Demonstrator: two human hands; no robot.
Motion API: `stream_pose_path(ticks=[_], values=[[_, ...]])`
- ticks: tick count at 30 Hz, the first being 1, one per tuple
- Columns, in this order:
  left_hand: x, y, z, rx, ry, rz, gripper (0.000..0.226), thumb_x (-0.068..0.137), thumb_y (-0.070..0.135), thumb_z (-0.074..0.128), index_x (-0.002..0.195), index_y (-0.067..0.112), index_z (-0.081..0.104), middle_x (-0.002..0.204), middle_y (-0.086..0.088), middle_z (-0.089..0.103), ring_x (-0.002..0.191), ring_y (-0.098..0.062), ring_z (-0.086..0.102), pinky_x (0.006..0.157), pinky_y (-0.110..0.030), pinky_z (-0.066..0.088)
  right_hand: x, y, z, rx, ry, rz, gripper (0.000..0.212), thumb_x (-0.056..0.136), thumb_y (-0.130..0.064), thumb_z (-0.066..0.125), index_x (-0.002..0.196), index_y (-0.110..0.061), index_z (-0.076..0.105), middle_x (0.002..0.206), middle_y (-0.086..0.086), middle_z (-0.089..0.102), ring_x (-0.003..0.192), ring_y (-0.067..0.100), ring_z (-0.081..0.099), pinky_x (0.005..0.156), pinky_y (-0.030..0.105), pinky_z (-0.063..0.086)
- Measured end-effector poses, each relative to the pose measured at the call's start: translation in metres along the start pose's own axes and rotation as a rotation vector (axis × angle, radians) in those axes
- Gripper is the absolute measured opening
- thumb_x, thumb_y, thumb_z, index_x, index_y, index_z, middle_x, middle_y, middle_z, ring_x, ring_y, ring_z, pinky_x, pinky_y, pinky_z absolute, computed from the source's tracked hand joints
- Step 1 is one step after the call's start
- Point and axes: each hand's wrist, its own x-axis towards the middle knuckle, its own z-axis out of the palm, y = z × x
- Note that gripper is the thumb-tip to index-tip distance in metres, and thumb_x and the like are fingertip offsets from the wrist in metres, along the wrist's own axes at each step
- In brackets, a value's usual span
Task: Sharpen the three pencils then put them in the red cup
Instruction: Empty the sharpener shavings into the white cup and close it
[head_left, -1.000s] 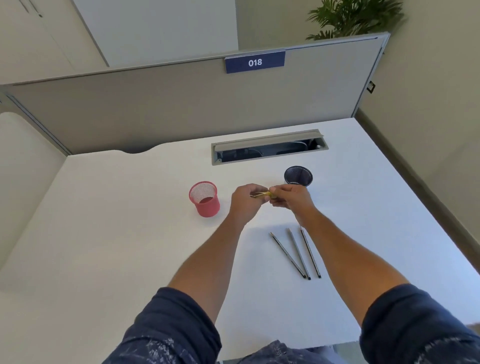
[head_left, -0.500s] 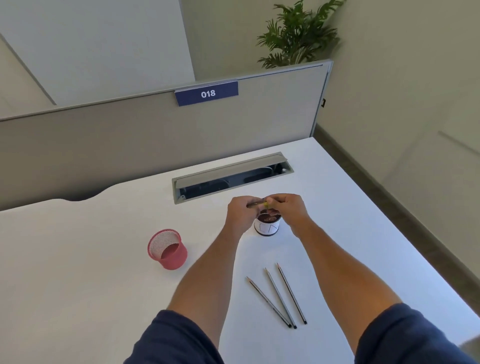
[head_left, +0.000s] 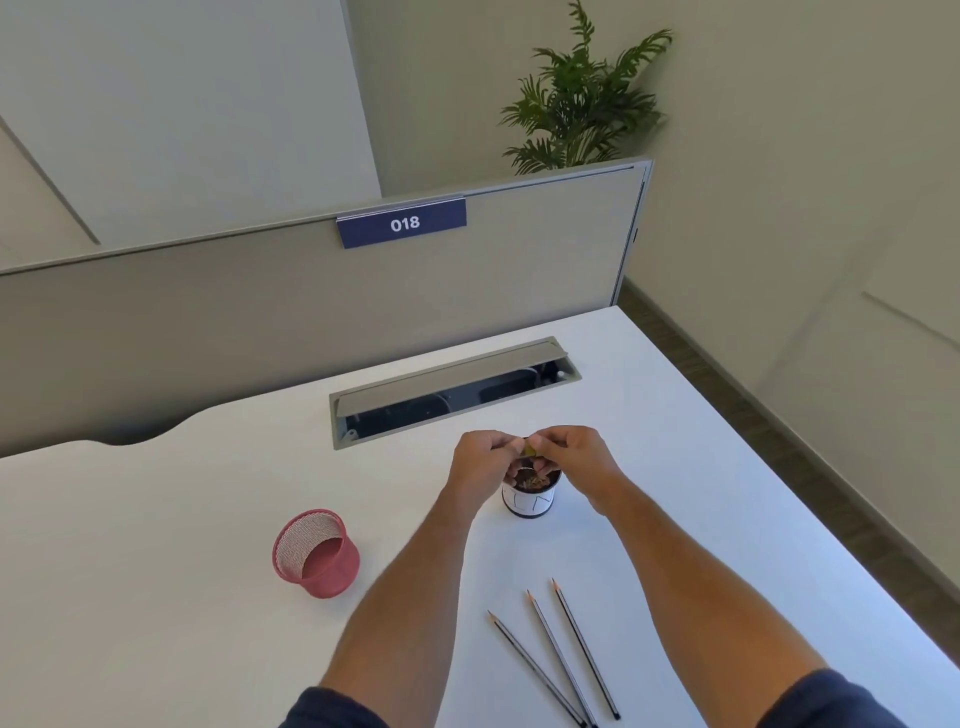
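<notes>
Three grey pencils (head_left: 563, 660) lie side by side on the white desk (head_left: 156, 597) at the lower right, their pointed tips facing away from me. The red mesh cup (head_left: 317, 553) stands upright to the left, with no pencil in it. My left hand (head_left: 480, 465) and my right hand (head_left: 579, 457) meet just above a small white cup (head_left: 530, 501) that has shavings inside. Between their fingertips both hands pinch a small yellow-green sharpener (head_left: 530, 450), which the fingers mostly hide.
A grey cable tray with an open flap (head_left: 452, 392) is set into the desk behind the hands. A beige partition with a blue "018" sign (head_left: 402, 223) closes the far edge. The desk's right edge drops to the floor.
Both hands moved with the sharpener from beside the small cup to right above it. My head turned, so the desk sits lower in view. The pencils and red cup stayed put.
</notes>
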Motion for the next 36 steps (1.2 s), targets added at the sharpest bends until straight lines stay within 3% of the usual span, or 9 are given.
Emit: stream_pose_path(ticks=[4, 11, 15, 19, 23, 25, 29, 36], values=[[-0.003, 0.003, 0.0, -0.011, 0.015, -0.006, 0.015, 0.097, 0.015, 0.066, 0.096, 0.007, 0.08, 0.076, -0.01, 0.073, 0.069, -0.019, 0.067, 0.064, -0.032, 0.059, -0.002, -0.003, 0.004, 0.032, 0.022, 0.037, 0.019, 0.096, -0.022, 0.069, 0.1, -0.007, 0.078, 0.082, 0.017, 0.076, 0.069, 0.016, 0.069, 0.077, 0.027, 0.061], [-0.006, 0.0, -0.002, -0.006, 0.049, 0.064, 0.017, 0.083, 0.015, 0.08, 0.098, 0.022, 0.083, 0.095, 0.004, 0.08, 0.095, -0.014, 0.074, 0.087, -0.029, 0.059, -0.002, -0.008, 0.006, 0.346, 0.005, 0.253, 0.029, 0.088, -0.02, 0.078, 0.098, 0.007, 0.075, 0.081, 0.019, 0.072, 0.071, 0.026, 0.069, 0.072, 0.034, 0.061], [-0.01, 0.0, -0.001, 0.046, 0.153, 0.051, 0.021, 0.086, 0.009, 0.077, 0.105, 0.017, 0.082, 0.103, 0.0, 0.078, 0.099, -0.015, 0.071, 0.09, -0.024, 0.054, -0.001, -0.005, 0.006, 0.365, 0.135, 0.286, 0.024, 0.086, -0.014, 0.079, 0.093, 0.009, 0.073, 0.081, 0.022, 0.072, 0.067, 0.026, 0.07, 0.078, 0.037, 0.062], [-0.011, -0.006, -0.006, 0.061, 0.176, 0.025, 0.019, 0.089, 0.012, 0.075, 0.106, 0.016, 0.081, 0.105, -0.002, 0.078, 0.102, -0.02, 0.07, 0.097, -0.035, 0.056, -0.002, -0.005, 0.002, 0.223, 0.152, 0.316, 0.017, 0.083, -0.011, 0.082, 0.082, 0.003, 0.073, 0.076, 0.018, 0.073, 0.063, 0.022, 0.071, 0.072, 0.031, 0.063], [-0.014, -0.001, -0.007, 0.084, 0.156, 0.029, 0.02, 0.089, 0.01, 0.074, 0.106, 0.015, 0.081, 0.104, -0.001, 0.076, 0.101, -0.019, 0.069, 0.091, -0.029, 0.054, -0.005, -0.003, 0.004, 0.131, 0.166, 0.213, 0.013, 0.085, -0.013, 0.081, 0.076, -0.007, 0.075, 0.071, 0.014, 0.073, 0.067, 0.023, 0.07, 0.083, 0.039, 0.063], [-0.015, 0.002, -0.007, 0.131, 0.143, 0.042, 0.02, 0.087, 0.012, 0.076, 0.107, 0.016, 0.08, 0.101, 0.001, 0.075, 0.1, -0.018, 0.069, 0.083, -0.021, 0.051, -0.007, 0.001, 0.003, 0.069, 0.159, 0.158, 0.008, 0.087, -0.016, 0.079, 0.085, -0.008, 0.078, 0.077, 0.012, 0.076, 0.07, 0.021, 0.071, 0.085, 0.04, 0.063], [-0.016, 0.008, -0.006, 0.28, 0.148, 0.107, 0.023, 0.082, 0.018, 0.083, 0.104, 0.017, 0.076, 0.099, 0.003, 0.073, 0.092, -0.015, 0.066, 0.068, -0.013, 0.044, -0.01, 0.006, -0.001, -0.076, 0.181, 0.05, 0.019, 0.084, -0.023, 0.081, 0.102, -0.019, 0.077, 0.089, -0.001, 0.077, 0.081, 0.015, 0.075, 0.08, 0.031, 0.062], [-0.008, 0.023, -0.004, 0.516, 0.058, 0.169, 0.024, 0.072, 0.035, 0.088, 0.085, 0.02, 0.073, 0.084, 0.003, 0.069, 0.081, -0.018, 0.064, 0.064, -0.029, 0.047, -0.015, 0.0, -0.005, -0.044, 0.183, 0.006, 0.024, 0.08, -0.023, 0.085, 0.103, -0.021, 0.077, 0.092, -0.006, 0.078, 0.086, 0.012, 0.074, 0.072, 0.023, 0.057]])
